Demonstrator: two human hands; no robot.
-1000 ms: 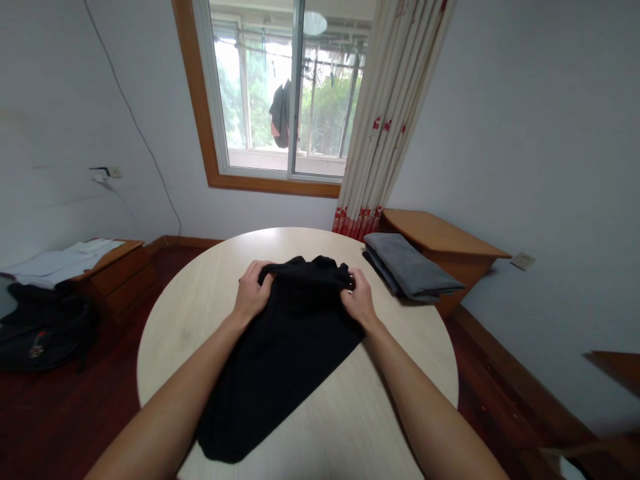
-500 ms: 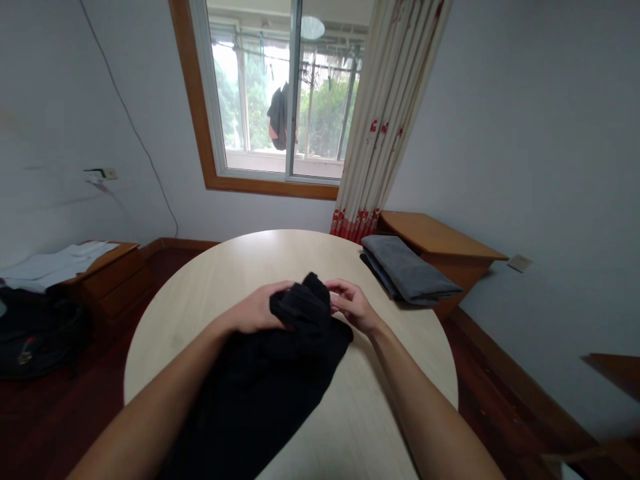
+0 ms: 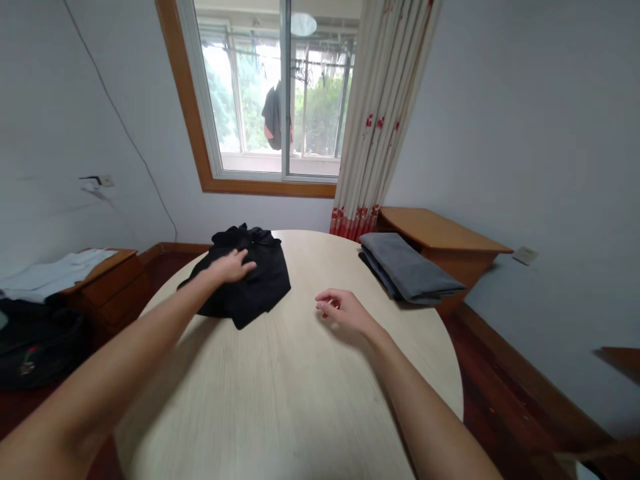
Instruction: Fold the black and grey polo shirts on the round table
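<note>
Black garment (image 3: 267, 267) lies bunched and partly folded on the far left of the round table (image 3: 280, 393). Type of garment not identifiable: folds merge in the dark fabric, and the left hand (image 3: 233, 267) and forearm cover part of it. Near edge of table cut off by the frame.

Left hand: slightly blurred, palm down over the garment, fingers spread, no grasp; whether it touches the fabric or hovers just above, cannot tell. Right hand: (image 3: 346, 310) half-open, fingers loosely curled, empty, over the bare tabletop between garment and folded grey cloth (image 3: 407, 267); fingertip contact with the table unclear.
</note>
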